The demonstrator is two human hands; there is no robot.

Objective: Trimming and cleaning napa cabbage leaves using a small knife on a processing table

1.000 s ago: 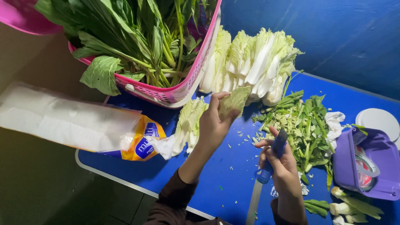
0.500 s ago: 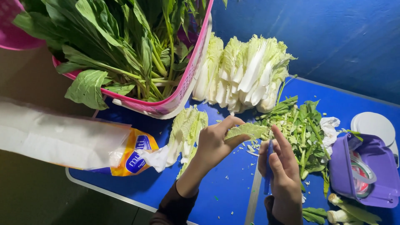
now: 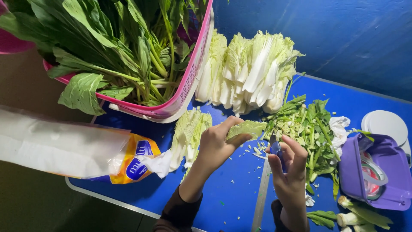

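Pink basket (image 3: 189, 86) of greens upper left, cabbage (image 3: 253, 68) top centre, scraps (image 3: 304, 124) right. Left hand (image 3: 214, 144) pinches a leaf (image 3: 246, 127); right hand (image 3: 289, 165) grips a knife (image 3: 277, 150) just beside it.

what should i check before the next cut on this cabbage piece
1. Left hand grips the cabbage piece: ok.
2. Right hand holds the small blue-handled knife: ok, though the blade is hidden.
3. Left fingertips out of the blade's path: cannot tell.
4. Bare blue table under the hands: ok, only small scraps.
5. Pile of cut greens crowds the right hand: not ok.
6. Pink basket of leafy greens stands away from the hands: ok.
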